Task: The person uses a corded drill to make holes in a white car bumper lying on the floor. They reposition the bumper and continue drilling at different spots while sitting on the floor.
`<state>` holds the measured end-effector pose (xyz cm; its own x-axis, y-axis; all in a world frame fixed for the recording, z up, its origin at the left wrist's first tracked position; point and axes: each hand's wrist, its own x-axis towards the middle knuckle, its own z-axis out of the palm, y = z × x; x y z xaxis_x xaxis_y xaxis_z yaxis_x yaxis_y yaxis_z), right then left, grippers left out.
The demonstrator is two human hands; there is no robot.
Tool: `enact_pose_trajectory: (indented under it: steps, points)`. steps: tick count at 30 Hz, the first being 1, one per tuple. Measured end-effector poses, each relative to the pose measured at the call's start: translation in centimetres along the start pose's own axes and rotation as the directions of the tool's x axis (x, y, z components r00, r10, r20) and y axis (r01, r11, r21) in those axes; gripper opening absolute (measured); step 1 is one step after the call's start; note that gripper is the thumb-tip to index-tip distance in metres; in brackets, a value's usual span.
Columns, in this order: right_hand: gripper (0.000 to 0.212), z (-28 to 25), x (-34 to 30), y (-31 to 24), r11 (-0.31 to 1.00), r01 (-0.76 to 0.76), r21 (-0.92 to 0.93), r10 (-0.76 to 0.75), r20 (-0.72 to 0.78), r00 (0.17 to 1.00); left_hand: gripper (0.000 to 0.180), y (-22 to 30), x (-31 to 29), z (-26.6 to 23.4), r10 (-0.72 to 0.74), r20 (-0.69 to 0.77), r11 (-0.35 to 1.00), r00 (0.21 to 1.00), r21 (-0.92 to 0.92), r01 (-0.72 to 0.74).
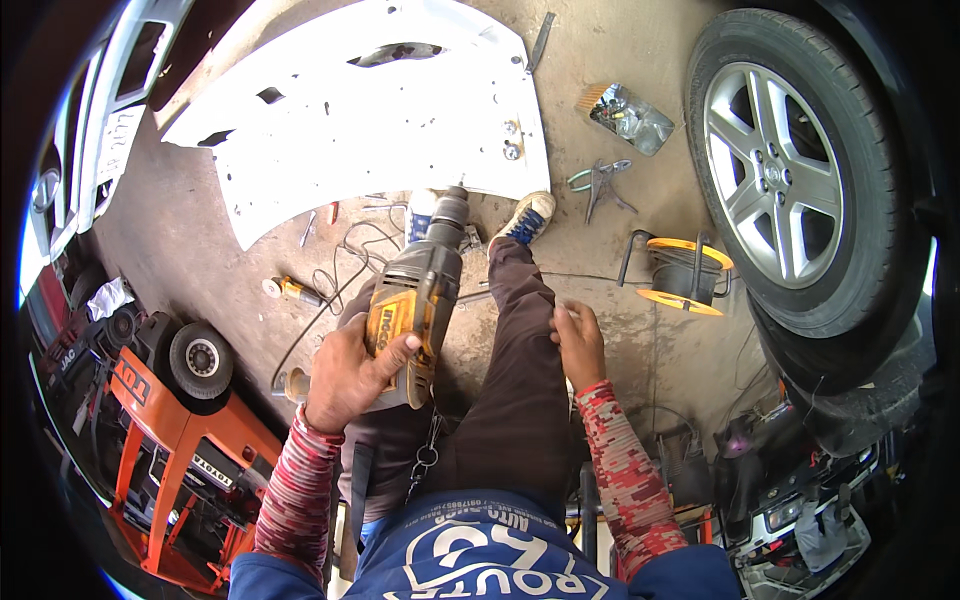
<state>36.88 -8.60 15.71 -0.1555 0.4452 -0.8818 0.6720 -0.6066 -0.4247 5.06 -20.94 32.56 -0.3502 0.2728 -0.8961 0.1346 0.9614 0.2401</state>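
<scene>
My left hand (345, 375) is wrapped round a yellow and black power drill (402, 318), held over my left thigh. The drill's chuck points away from me, toward a large white car body panel (370, 120) lying on the floor beyond my shoes. Several holes and openings are cut through the panel. Beside my right knee, my right hand (580, 345) hangs with its fingers curled together; whether anything small sits between them is hidden.
An upright car wheel (775, 170) stands at right, near an orange-and-black cable reel (688, 275). Pliers (600, 185) and a clear tray of small parts (632, 118) lie on the floor. Left are an angle grinder (300, 291), loose cable (330, 300) and an orange forklift (190, 420).
</scene>
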Motion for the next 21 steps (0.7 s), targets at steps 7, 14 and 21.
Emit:
enact_pose_trajectory:
  steps: [7, 14, 21]
  points:
    - [0.051, -11.0, -8.7, 15.8, 0.917, -0.388, -0.092, 0.370, -0.167, 0.914, 0.086, -8.1, -2.5, 1.8, -0.133, -0.146, 0.930, 0.980, -0.360, 0.073]
    - [0.059, -13.8, -15.2, 15.4, 0.808, -0.583, 0.086, 0.586, -0.223, 0.779, 0.094, -19.9, -2.9, 1.7, -0.274, -0.126, 0.922, 0.954, -0.316, 0.223]
    - [0.052, -4.1, -18.1, 5.8, 0.958, -0.270, 0.099, 0.283, -0.150, 0.947, 0.112, -33.9, -0.9, 0.0, -0.340, -0.069, 0.862, 0.938, -0.421, 0.281]
